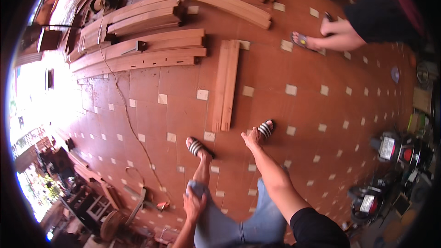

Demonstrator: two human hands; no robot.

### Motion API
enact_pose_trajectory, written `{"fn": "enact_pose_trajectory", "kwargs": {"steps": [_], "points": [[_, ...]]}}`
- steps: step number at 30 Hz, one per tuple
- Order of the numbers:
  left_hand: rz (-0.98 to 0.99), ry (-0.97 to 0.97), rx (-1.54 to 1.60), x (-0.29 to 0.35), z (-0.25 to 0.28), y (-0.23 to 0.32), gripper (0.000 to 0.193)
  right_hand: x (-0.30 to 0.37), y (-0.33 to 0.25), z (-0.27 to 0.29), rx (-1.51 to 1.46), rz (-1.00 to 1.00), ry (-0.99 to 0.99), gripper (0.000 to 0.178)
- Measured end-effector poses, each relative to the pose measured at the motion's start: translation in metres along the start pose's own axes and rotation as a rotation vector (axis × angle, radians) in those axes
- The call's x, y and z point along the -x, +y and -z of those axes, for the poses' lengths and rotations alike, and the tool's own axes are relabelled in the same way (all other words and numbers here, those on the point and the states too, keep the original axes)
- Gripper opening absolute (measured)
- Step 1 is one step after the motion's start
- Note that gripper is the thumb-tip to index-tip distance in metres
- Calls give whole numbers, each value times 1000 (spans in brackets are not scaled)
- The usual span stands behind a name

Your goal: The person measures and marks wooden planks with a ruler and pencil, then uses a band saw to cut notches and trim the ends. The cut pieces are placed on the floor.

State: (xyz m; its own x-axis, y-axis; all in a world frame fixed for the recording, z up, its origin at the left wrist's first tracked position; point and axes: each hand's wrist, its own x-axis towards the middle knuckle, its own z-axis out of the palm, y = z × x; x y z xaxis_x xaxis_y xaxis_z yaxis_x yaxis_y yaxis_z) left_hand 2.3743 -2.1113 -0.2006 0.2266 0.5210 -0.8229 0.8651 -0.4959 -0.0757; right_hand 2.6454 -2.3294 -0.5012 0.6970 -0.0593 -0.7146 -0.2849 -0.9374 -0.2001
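My left hand (194, 203) rests on the left knee of my blue jeans (225, 227), fingers spread and holding nothing. My right arm reaches forward, and my right hand (251, 138) hangs above the floor beside my striped sandal (266, 129). Its fingers look partly apart, with nothing seen between them. Just ahead of my feet lies a pair of reddish wooden pieces (225, 85), side by side on the floor. My right hand is apart from their near end.
Stacked timber (142, 55) fills the far left, with long beams (216, 2) behind. A cord (124, 102) runs over the tiled floor (266, 82). Another person's sandalled foot (301, 40) stands far right. Motorbikes (390, 149) line the right; machinery (98, 209) stands near left.
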Motion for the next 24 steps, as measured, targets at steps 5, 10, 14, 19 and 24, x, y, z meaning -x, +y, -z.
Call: {"fn": "enact_pose_trajectory", "kwargs": {"steps": [5,10,14,19,24], "points": [[80,91,212,-31,23,-32,101,-114,-97,-103,-138,-244,-56,161],[90,313,323,-46,4,-91,100,-135,-194,-186,-39,-439,74,176],[146,251,367,-46,24,-95,100,-123,-208,-207,36,-486,207,137],[133,219,515,-52,26,-106,98,-102,-213,-157,65,-523,257,141],[255,88,450,-24,35,-105,92,7,-209,-81,99,-430,50,136]]}}
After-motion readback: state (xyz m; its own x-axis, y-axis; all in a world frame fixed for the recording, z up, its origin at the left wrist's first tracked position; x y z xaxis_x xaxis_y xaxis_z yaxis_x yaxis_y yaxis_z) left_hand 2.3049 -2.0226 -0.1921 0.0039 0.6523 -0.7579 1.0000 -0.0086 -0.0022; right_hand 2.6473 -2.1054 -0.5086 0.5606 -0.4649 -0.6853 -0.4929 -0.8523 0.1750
